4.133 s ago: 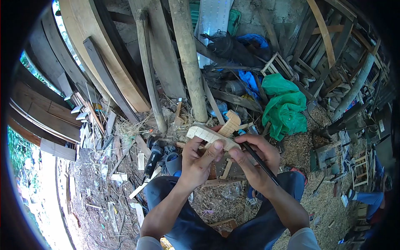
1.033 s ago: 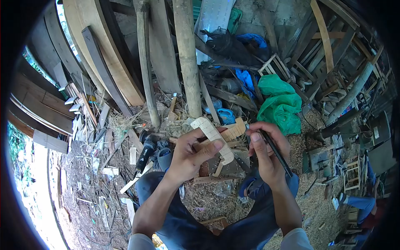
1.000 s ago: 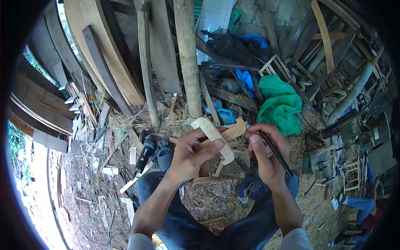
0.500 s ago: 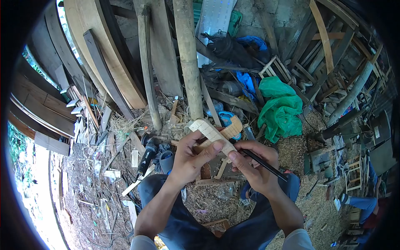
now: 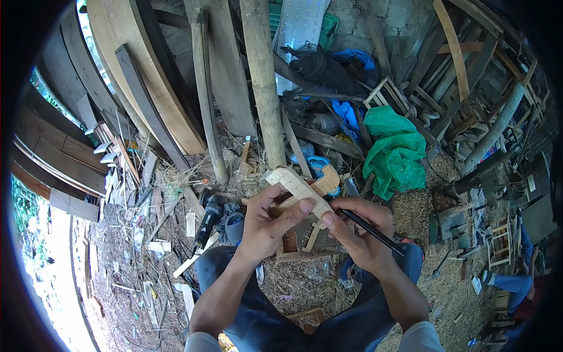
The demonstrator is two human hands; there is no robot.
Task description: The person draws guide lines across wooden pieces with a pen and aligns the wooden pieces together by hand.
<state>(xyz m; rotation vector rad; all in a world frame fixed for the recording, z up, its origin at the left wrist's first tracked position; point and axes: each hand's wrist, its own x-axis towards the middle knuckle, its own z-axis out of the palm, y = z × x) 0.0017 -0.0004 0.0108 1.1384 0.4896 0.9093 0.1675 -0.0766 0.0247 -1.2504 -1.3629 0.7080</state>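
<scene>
My left hand (image 5: 271, 220) is closed round a pale carved wooden piece (image 5: 299, 189), its thumb lying on the upper face. Dark lines cross that face, and a hooked arm of wood sticks out to the upper right. A long black tool (image 5: 375, 230), thin like a pencil or marker, lies in my right hand (image 5: 360, 226) and slants down to the right. My right thumb and fingers also touch the lower right end of the wood. The tool's tip is hidden behind the wood and fingers.
A black power tool (image 5: 206, 226) lies on the littered ground at the left. Bamboo poles (image 5: 264, 82) and planks (image 5: 146, 70) lean ahead. A green plastic bag (image 5: 394, 152) lies beyond my right hand. Another person's leg (image 5: 510, 283) shows at the far right.
Compared with a second ago, my right hand has moved left from beside the wood to touch its end, and the wood has turned slightly. Over the last half second the hands have barely moved.
</scene>
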